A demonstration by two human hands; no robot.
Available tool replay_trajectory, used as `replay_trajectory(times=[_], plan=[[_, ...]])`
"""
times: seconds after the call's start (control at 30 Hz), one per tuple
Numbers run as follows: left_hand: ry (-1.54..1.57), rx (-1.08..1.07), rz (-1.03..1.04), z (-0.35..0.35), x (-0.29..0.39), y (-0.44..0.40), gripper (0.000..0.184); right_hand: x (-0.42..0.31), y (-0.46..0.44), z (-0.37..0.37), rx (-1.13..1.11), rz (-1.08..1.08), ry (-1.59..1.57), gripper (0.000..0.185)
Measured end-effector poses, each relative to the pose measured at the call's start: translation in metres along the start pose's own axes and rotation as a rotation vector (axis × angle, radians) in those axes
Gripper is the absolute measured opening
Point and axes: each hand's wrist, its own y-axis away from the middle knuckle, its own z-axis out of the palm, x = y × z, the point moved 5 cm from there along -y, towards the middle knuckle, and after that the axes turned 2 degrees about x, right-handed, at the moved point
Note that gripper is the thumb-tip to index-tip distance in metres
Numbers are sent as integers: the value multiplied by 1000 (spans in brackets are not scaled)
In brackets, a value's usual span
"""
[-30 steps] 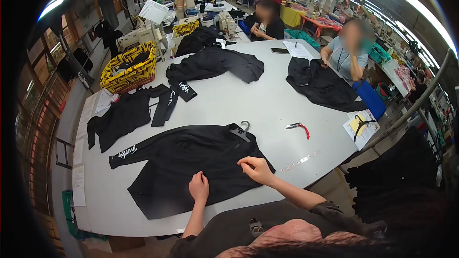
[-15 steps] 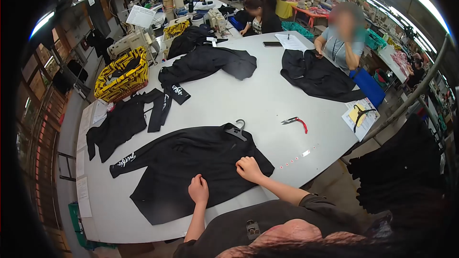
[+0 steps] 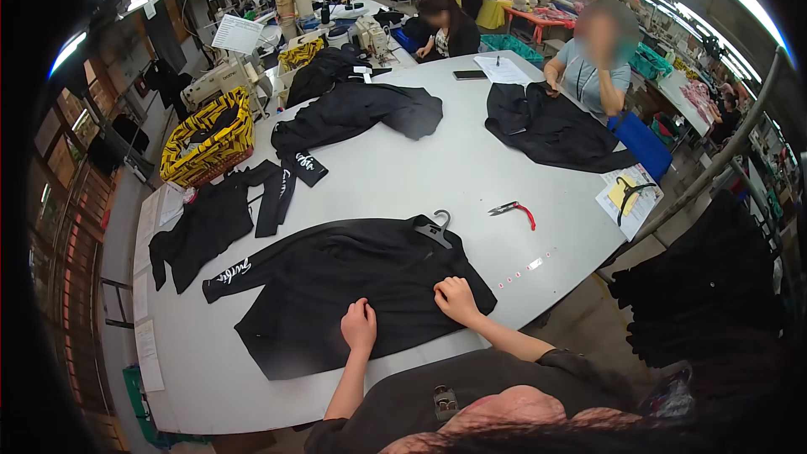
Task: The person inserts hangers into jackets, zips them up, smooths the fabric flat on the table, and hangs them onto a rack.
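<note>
A black long-sleeved top [image 3: 336,265] lies spread on the white table in front of me, with white lettering near one cuff. A grey hanger [image 3: 435,234] is at its neck, the hook sticking out past the collar. My left hand [image 3: 359,325] is closed at the near part of the top, fingers curled into the cloth. To its right, my right hand [image 3: 458,298] is closed on the same top below the hanger, its fingers bunched on the fabric. Red-handled thread snips [image 3: 514,212] lie on the table beyond my right hand.
More black garments [image 3: 357,118] lie on the table [image 3: 378,181], some at the left. A yellow-and-black lined basket [image 3: 208,139] stands at the left edge. Across the table a person [image 3: 595,71] sits by another black garment [image 3: 551,128]. A black hanger [image 3: 630,197] rests on papers.
The top and its hanger have shifted to the right across the table, together with both my hands. The view has tilted slightly. The snips lie in the same place on the table.
</note>
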Motion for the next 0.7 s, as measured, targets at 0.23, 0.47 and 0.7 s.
replay_trajectory(times=[0.23, 0.47, 0.7], plan=[[43, -33, 19, 18, 17, -10, 14, 20, 3, -11, 20, 37, 52, 2], [51, -58, 1, 18, 18, -10, 14, 19, 0, -11, 60, 25, 53, 4], [60, -29, 10, 17, 18, -9, 14, 18, 0, -12, 72, 19, 43, 3]])
